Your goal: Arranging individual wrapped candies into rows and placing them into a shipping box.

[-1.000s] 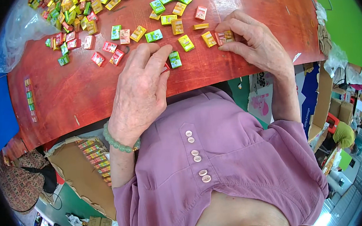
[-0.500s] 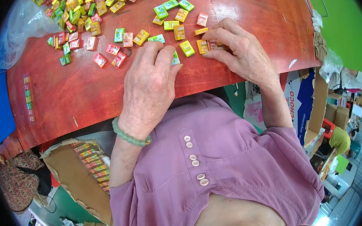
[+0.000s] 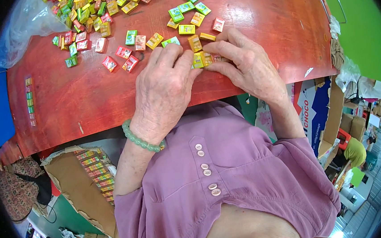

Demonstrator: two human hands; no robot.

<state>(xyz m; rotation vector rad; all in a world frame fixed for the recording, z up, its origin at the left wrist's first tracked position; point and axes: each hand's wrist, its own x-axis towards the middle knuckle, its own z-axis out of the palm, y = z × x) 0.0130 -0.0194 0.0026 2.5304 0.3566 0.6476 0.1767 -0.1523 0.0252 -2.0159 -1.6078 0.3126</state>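
Small colourful boxes lie on the red table [image 3: 272, 23] in front of me. My left hand [image 3: 165, 85] is closed, its thumb and fingertips pressed round the left end of a short row, where a green box shows mostly hidden. A yellow box [image 3: 198, 60] stands in that row, touching an orange-yellow box [image 3: 206, 58] beside it. My right hand [image 3: 251, 67] pinches the row's right end between thumb and fingers, which cover part of it. Just beyond the row are an orange box [image 3: 194, 43] and a yellow box on its side [image 3: 207, 36].
A pile of mixed boxes [image 3: 86, 13] lies far left beside a clear plastic bag [image 3: 31, 31]. One straight row of boxes [image 3: 30, 101] stands near the left edge. Below the table, an open carton [image 3: 72, 184] holds stacked rows [image 3: 97, 169]. Loose boxes [image 3: 186, 29] lie beyond my hands.
My left hand has moved right, bringing its green box up to the row. The yellow box that lay apart now touches the row held by my right hand.
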